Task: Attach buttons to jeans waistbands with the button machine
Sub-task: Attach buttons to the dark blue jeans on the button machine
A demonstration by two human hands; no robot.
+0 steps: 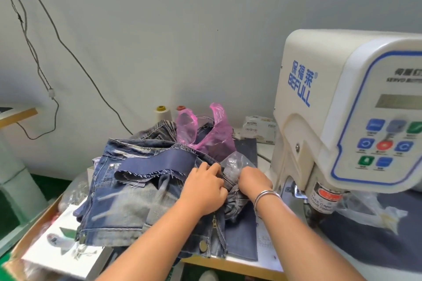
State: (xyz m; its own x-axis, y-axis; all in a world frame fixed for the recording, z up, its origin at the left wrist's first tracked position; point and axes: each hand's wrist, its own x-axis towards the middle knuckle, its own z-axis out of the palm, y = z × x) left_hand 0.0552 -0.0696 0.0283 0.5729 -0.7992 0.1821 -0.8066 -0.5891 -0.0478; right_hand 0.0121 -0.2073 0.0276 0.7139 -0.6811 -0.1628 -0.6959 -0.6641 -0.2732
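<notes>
A pile of faded blue jeans (118, 203) lies on the table left of the white button machine (342, 102). My left hand (205, 187) and my right hand (252, 180) sit close together on top of the pile, both with fingers curled into a bunched fold of denim (235, 201) between them. A silver bangle circles my right wrist. One brass button (203, 245) shows on a waistband at the pile's near edge, beside an open zipper (217, 223). The machine's press head (324, 201) hangs to the right of my hands, apart from them.
A pink plastic bag (205, 130) and a clear bag (237, 164) lie behind the pile, with two thread cones (163, 113) and a tissue pack (259, 129) by the wall. A cardboard tray (41, 223) sits at the left. Cables hang on the wall.
</notes>
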